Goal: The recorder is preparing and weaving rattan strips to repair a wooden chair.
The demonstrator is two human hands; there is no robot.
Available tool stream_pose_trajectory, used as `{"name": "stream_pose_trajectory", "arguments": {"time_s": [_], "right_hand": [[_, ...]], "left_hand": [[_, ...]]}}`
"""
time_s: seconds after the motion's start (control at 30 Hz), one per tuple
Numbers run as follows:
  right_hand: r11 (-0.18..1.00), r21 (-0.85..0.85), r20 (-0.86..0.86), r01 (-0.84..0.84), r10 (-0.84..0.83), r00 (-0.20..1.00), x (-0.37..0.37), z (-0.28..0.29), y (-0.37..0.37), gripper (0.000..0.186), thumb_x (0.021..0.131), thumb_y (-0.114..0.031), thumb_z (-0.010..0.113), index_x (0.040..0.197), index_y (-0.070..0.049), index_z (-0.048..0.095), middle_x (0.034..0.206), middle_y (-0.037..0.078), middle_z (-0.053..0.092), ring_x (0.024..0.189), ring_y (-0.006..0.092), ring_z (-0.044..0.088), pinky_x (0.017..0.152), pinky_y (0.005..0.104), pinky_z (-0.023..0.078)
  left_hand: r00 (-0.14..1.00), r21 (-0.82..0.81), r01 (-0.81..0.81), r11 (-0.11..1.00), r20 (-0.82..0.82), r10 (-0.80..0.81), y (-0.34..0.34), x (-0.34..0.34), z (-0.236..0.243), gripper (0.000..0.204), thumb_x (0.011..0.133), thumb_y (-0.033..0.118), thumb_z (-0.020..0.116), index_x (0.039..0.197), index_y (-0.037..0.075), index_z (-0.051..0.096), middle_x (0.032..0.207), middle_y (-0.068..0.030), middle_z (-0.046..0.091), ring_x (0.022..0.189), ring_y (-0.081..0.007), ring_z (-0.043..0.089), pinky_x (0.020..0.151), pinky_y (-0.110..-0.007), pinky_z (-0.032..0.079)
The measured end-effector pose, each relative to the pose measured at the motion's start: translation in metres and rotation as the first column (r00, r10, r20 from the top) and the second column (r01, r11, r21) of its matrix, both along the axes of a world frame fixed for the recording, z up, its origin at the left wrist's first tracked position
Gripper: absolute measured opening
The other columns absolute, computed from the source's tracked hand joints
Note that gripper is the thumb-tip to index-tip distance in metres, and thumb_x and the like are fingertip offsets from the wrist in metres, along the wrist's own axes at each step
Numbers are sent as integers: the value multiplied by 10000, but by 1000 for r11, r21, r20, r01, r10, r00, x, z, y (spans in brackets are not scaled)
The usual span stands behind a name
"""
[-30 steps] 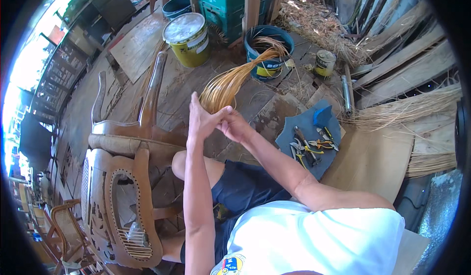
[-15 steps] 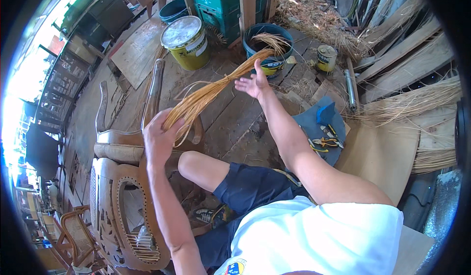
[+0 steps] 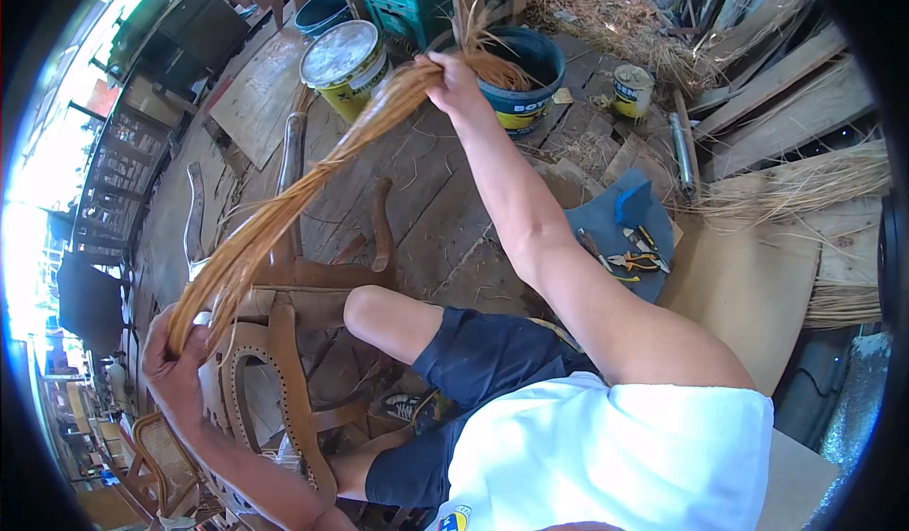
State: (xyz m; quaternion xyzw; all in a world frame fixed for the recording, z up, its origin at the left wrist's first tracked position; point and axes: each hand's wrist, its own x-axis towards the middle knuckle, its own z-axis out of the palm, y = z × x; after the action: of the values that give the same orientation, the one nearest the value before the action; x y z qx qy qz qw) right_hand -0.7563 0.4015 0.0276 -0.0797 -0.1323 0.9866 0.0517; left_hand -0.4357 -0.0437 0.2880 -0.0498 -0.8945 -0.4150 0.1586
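The left hand (image 3: 180, 356) and right hand (image 3: 453, 86) grip a tan strand bundle (image 3: 308, 180) stretched slantwise between a wooden chair (image 3: 287, 342) and blue bucket (image 3: 519, 105).

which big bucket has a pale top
The large yellow bucket, left of the right hand; its round top is pale, while both blue buckets look darker on top.

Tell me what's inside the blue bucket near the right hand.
Tan strands show at the mouth of the bucket, beside its dark inner wall. Strands and the near rim cover the bottom, so anything there can't be seen.
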Motion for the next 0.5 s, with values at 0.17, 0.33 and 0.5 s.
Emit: {"name": "stream_pose_trajectory", "arguments": {"time_s": [0.17,0.33,0.5], "right_hand": [[999,43,-163,4,3,987,10,105,-19,71,895,55,554,949,101,556,904,177,618,809,266,661,711,395,583],[996,-74,-113,-44,35,993,80,183,-73,62,905,27,585,942,75,570,940,184,599,808,248,651,688,344,610],[996,-63,-97,-70,63,993,151,206,-127,196,905,29,594,1078,71,510,978,170,617,872,236,671,739,369,621]], "left_hand": [[984,-93,-142,985,-121,131,-79,-1,28,372,889,14,699,1253,16,624,1092,-23,632,967,-123,594,907,-261,470],[928,-1,-328,945,-187,322,-167,13,101,438,961,150,657,1376,52,555,1165,-11,611,964,-77,545,799,-231,470],[858,-272,-469,840,-366,361,-187,29,158,456,972,216,640,1390,63,543,1149,-11,616,956,-84,531,772,-232,450]]}}
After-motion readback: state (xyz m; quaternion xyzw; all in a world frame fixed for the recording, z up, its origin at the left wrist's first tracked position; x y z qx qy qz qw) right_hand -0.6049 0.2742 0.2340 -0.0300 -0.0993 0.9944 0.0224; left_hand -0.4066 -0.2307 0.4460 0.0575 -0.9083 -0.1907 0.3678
